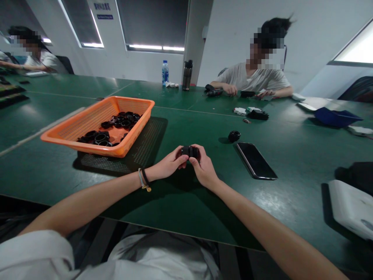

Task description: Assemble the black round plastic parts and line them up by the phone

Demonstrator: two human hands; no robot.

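Note:
Between my two hands is a small black round part (189,151), held just above the green table (180,210). My left hand (172,161) pinches its left side, with the thumb in front. On the other side my right hand (203,165) grips it with thumb and fingers. Whether it is one piece or two pressed together I cannot tell; the fingers cover much of it. Left of my hands, an orange plastic basket (65,145) holds several black ring-shaped parts (125,120). A similar black round part (234,136) lies on the table to the right.
A smartphone (257,161) lies right of my hands, and a white device (351,206) sits near the right edge. Across the table a person (253,74) handles small items. A water bottle (165,73), a dark flask (187,76) and a blue tray (338,117) stand farther back.

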